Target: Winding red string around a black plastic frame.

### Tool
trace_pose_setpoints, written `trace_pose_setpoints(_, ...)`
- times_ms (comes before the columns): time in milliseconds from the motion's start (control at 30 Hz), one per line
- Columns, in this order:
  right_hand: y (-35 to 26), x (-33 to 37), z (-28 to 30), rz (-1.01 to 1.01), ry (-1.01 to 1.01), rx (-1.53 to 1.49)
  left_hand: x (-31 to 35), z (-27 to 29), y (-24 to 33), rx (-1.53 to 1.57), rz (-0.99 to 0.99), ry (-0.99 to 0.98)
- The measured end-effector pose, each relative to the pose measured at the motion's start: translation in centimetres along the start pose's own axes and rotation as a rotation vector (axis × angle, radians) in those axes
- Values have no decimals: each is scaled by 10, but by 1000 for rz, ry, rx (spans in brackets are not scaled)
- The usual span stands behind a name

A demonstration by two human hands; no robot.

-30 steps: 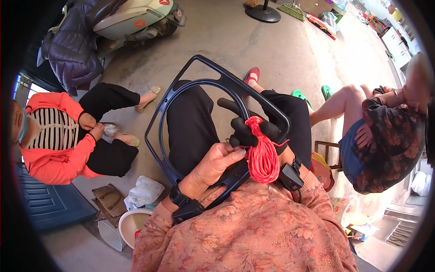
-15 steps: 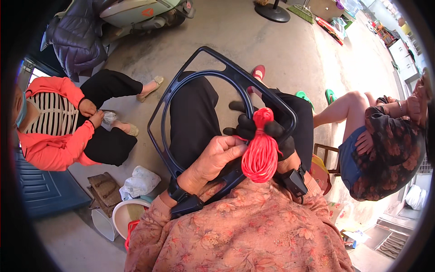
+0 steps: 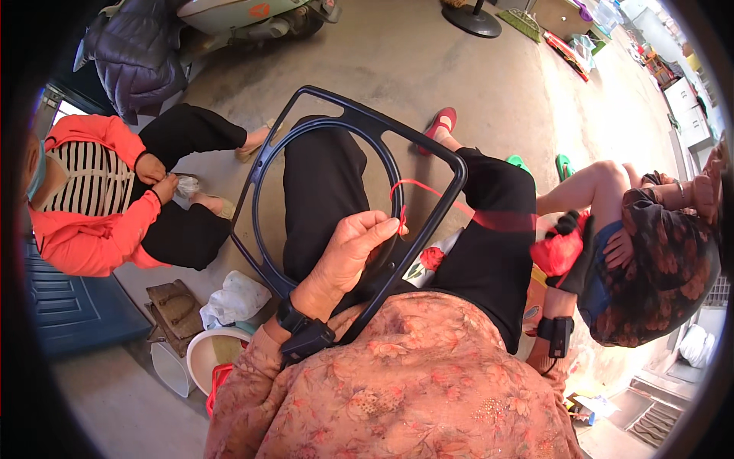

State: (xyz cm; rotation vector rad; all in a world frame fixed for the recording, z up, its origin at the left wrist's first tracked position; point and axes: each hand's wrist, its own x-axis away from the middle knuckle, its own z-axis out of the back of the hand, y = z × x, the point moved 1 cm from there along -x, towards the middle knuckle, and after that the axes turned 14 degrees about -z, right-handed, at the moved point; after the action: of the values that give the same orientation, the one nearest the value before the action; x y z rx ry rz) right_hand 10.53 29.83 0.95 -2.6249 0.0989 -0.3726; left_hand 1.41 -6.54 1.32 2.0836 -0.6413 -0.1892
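A dark frame [image 3: 413, 139] with a round ring inside a squarish outline rests across my lap. My left hand [image 3: 353, 249], bare, pinches red cord between thumb and fingers at the ring's right side. From there the cord [image 3: 428, 185] loops over the ring and stretches right across my thigh, blurred there. Out beyond my right thigh, my right hand [image 3: 579, 256] wears a dark glove and grips the red cord bundle [image 3: 556, 255], both smeared by motion. Black devices are strapped to both my wrists.
A person in a coral jacket [image 3: 92, 237] sits left; another in a dark floral top [image 3: 661, 260] sits close by my right hand. At lower left stand a white bucket [image 3: 202, 363], a brown bag [image 3: 180, 306] and a white plastic bag [image 3: 235, 300]. A scooter [image 3: 252, 19] stands behind.
My right hand has swung far to the right with the cord bundle, away from the frame, drawing out cord. The left hand still pinches at the ring. The frame has shifted slightly left.
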Motion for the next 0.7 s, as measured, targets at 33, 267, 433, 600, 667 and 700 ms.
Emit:
trace_pose_setpoints(33, -8, 12, 8, -46, -75, -113, 0, -2, 0, 17, -21, 29)
trace_pose_setpoints(267, -20, 54, 26, 158, 389, 203, 0, -13, 0, 24, -69, 70)
trace_pose_setpoints(433, 7, 42, -15, 6, 523, 936, 0, -9, -10, -77, -101, 61)
trace_pose_setpoints(600, 63, 6, -81, -15, 65, 1166, 2, -13, -14, -126, -115, 86)
trace_pose_setpoints(667, 95, -20, -95, -307, 3, 940, 3, -15, -13, -79, -151, 125)
trace_pose_setpoints(700, 108, -30, -100, -343, -69, 899, 3, -15, -12, -93, -150, 141)
